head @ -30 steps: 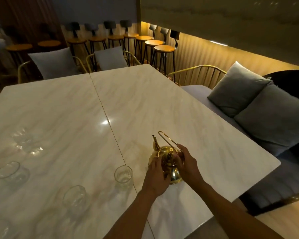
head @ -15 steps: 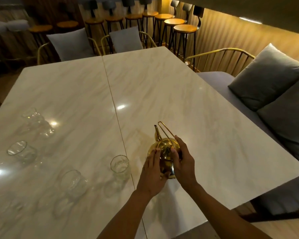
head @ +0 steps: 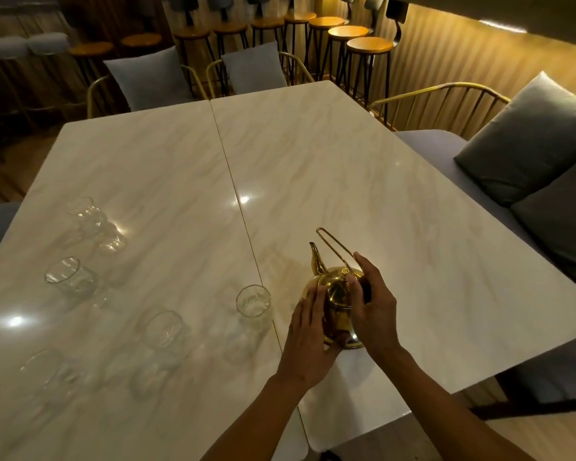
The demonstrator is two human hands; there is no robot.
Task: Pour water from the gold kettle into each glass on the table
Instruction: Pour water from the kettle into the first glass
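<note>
The gold kettle (head: 337, 296) stands upright on the marble table (head: 330, 168), spout pointing away, its thin wire handle leaning back. My left hand (head: 308, 331) lies flat against its left side. My right hand (head: 374, 307) cups its right side near the handle's base. Several clear glasses stand to the left: the nearest glass (head: 253, 301) is just beside the kettle, another glass (head: 165, 329) sits left of it, and a third glass (head: 69, 276) stands farther left. The dim light hides whether they hold water.
A seam (head: 236, 191) splits the tabletop in two. A grey sofa with cushions (head: 526, 141) runs along the right edge. Two cushioned chairs (head: 150, 78) stand at the far end, with bar stools (head: 368, 46) behind them.
The camera has tilted down and to the left, bringing more glasses into view. Both hands stay on the kettle, which has not left the table.
</note>
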